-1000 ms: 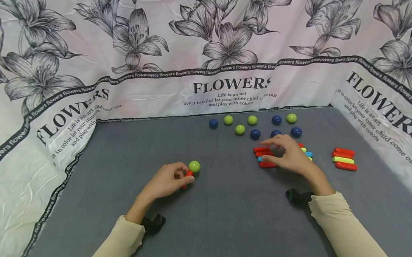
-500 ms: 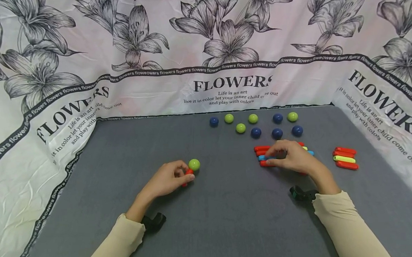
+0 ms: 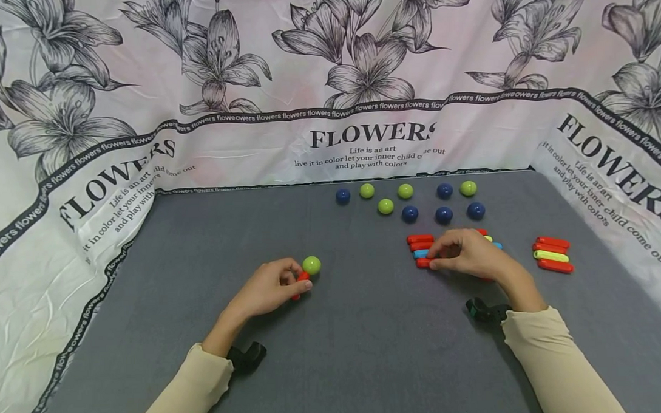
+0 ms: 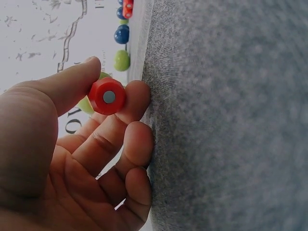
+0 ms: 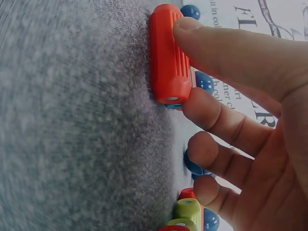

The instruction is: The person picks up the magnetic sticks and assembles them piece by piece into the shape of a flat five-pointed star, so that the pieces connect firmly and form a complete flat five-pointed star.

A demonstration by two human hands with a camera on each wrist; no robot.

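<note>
In the head view my left hand (image 3: 268,287) pinches a red magnetic stick (image 4: 99,90) between thumb and fingers. Its end, with a grey disc at the centre, faces the left wrist camera. A green ball (image 3: 312,265) sits at the stick's far end. On the right, my right hand (image 3: 471,254) has its thumb and fingers around the nearest red magnetic stick (image 5: 166,57) of a row. Just behind that one lie a blue stick (image 3: 421,254) and two more red sticks (image 3: 420,238). The hand hides part of this row.
Blue balls (image 3: 410,214) and green balls (image 3: 385,206) stand scattered along the back of the grey table (image 3: 357,351). More sticks (image 3: 489,239) show beyond the right hand, and a separate red and yellow group (image 3: 553,264) lies farther right. A flower-printed cloth (image 3: 241,152) borders the table.
My right hand has come down from above the row of sticks, and its thumb and fingers have drawn together on the nearest red one. The left hand stays in place with its stick.
</note>
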